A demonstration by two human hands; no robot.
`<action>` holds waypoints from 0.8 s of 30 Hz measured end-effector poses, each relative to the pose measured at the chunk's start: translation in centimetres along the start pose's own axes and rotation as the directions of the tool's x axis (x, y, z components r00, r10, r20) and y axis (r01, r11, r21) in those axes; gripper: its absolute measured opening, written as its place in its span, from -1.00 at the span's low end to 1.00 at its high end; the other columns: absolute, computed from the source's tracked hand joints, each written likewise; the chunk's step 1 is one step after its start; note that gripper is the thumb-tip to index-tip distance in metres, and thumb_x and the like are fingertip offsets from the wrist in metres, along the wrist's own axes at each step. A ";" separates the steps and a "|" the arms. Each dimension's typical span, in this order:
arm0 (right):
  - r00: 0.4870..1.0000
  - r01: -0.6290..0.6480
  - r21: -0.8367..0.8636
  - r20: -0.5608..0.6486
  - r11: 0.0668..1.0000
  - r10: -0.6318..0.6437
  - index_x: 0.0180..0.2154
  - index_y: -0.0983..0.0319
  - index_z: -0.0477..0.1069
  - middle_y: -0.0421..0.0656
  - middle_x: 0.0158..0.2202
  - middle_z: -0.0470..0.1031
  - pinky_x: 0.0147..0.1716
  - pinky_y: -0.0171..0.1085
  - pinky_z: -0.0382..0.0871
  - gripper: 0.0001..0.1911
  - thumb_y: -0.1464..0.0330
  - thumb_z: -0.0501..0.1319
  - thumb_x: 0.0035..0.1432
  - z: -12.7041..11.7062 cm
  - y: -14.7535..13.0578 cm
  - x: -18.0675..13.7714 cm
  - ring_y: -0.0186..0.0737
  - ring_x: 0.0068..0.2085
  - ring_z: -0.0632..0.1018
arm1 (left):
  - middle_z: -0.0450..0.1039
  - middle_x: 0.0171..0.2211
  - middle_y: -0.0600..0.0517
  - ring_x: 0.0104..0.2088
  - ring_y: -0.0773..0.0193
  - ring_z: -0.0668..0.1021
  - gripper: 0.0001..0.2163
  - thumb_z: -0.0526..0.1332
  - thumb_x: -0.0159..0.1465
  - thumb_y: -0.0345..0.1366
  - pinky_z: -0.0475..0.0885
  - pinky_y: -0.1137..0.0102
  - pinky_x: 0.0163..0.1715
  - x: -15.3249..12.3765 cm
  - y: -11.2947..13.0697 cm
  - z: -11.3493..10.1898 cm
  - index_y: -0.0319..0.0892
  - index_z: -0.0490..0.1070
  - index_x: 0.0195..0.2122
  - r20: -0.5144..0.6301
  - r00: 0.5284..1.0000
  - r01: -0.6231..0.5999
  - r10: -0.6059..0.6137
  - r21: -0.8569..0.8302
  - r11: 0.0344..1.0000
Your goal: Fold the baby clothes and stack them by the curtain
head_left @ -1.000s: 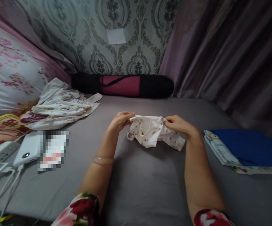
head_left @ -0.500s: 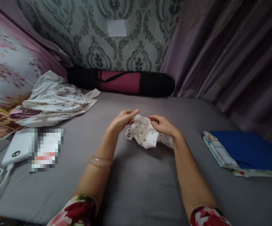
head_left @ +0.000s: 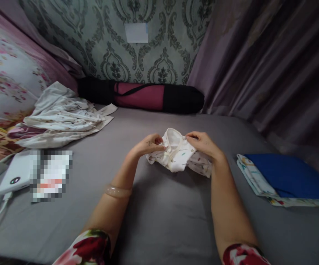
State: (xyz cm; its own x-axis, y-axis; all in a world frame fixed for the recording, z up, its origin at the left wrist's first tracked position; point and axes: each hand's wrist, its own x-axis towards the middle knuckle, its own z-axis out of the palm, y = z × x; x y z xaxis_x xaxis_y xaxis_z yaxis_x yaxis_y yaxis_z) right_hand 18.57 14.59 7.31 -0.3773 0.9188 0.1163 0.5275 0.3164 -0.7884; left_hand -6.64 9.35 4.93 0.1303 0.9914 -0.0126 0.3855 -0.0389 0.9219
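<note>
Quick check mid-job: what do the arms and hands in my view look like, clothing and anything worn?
The left sleeve and right sleeve are floral, in red, pink, white and green. A pale, rounded bangle circles the left forearm. The left hand and right hand are gloveless.

Home, with wallpaper (head_left: pixel 163 68) and curtains (head_left: pixel 259 62)

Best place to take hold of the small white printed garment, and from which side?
Probably the edges beside its collar opening, pinched from both sides: left grip from the left, right grip from the right. The opening stands up as a loop with reachable edges, while the rest of the garment is bunched and creased.
</note>
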 end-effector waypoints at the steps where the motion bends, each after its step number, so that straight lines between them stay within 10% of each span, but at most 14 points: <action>1: 1.000 -0.004 0.005 0.009 1.000 0.004 -0.27 0.28 0.56 -0.10 -0.32 0.57 -0.38 -0.33 0.33 -0.69 0.20 0.21 0.08 -0.3 -0.1 -0.1 -0.22 -0.32 0.50 | 0.43 -0.39 0.03 -0.39 0.31 0.43 -0.70 0.42 -0.06 -0.17 0.30 0.46 -0.43 0.0 0.0 0.0 -0.18 0.49 -0.33 0.035 0.999 -0.003 0.002 0.046 0.999; 16: 0.999 -0.045 0.134 0.030 0.990 0.041 -0.30 0.26 0.55 -0.14 -0.42 0.53 -0.48 -0.32 0.27 -0.66 0.14 0.28 -0.01 -1.1 -1.0 -0.7 -0.27 -0.45 0.45 | 0.37 -0.59 0.08 -0.50 0.34 0.38 -0.80 0.13 0.06 -0.28 0.18 0.46 -0.51 -0.3 1.0 0.1 -0.24 0.51 -0.50 0.084 0.996 -0.022 -0.015 0.432 0.902; 24: 0.983 0.031 0.053 -0.182 0.998 -0.020 -0.37 0.27 0.54 -0.13 -0.39 0.54 -0.39 -0.29 0.30 -0.68 0.14 0.24 0.00 -1.8 -0.6 -0.5 -0.22 -0.37 0.48 | 0.31 -0.54 0.10 -0.51 0.36 0.34 -0.83 0.13 0.08 -0.23 0.20 0.48 -0.52 -0.1 0.5 -2.0 -0.22 0.40 -0.42 -0.274 0.961 0.004 -0.021 -0.061 0.998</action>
State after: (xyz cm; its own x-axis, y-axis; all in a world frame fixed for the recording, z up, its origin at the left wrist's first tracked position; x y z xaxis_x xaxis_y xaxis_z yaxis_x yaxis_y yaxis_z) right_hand 19.79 14.34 8.79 -0.2429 0.9397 0.2406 0.4742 0.3314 -0.8157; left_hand -8.32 9.52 6.19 -0.1333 0.9882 0.0750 0.3291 -0.0272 0.9439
